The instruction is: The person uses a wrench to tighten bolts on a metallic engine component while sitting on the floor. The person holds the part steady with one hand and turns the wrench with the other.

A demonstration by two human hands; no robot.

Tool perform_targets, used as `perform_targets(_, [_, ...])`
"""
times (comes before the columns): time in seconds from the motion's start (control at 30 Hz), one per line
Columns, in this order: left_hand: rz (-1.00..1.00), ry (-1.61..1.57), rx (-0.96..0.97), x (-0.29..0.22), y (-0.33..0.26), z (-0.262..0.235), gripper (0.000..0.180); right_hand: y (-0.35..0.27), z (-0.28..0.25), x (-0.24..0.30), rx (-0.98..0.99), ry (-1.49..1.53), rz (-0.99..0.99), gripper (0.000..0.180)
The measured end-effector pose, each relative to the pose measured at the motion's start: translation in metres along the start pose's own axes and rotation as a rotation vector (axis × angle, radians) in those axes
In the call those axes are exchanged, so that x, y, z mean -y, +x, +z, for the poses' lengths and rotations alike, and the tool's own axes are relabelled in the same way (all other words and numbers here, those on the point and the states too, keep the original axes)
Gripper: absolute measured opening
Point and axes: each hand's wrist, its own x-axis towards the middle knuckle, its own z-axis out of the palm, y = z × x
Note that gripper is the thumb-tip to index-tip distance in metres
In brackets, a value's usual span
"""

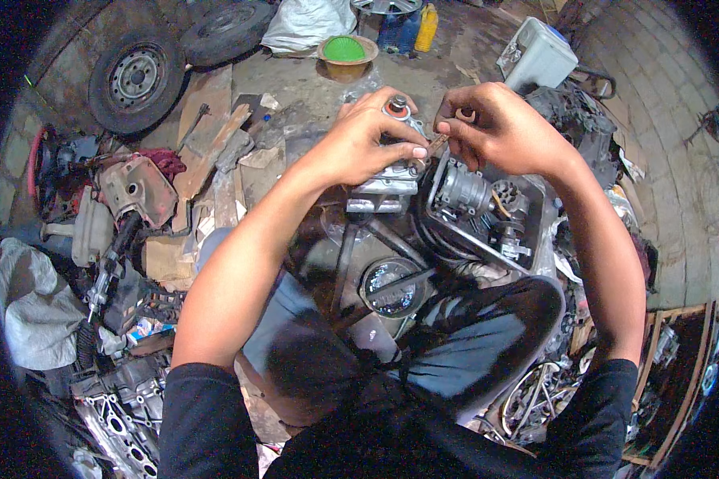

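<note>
In front of me stands a silvery metal machine part [382, 191], with a short shaft and an orange-red ring [395, 105] at its top. My left hand [367, 140] grips its upper end, the thumb lying across the near side and the other fingers partly hidden behind. Just right of it is my right hand [499, 128], fingers curled in and thumb against the index finger. Something small and thin seems to be in that pinch, too small to name. Below the right hand, a grey tray [545, 239] holds a ribbed metal cylinder [465, 190] and other metal parts.
A round pan with dark liquid [391, 286] sits between my legs. Wheels with tyres [136, 80] lean at the far left. A bowl with a green basin [345, 49] and a white plastic container [539, 54] stand farther back. Engine parts [124, 419] and cardboard crowd the left.
</note>
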Motion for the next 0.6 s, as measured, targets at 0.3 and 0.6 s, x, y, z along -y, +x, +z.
perform_targets(0.3, [0.023, 0.065, -0.034, 0.005, -0.001, -0.001, 0.021, 0.004, 0.007, 0.015, -0.006, 0.106, 0.208, 0.019])
perform_targets(0.6, [0.038, 0.05, -0.023, 0.004, -0.001, -0.002, 0.019, -0.022, 0.016, 0.016, 0.066, 0.448, 0.507, 0.023])
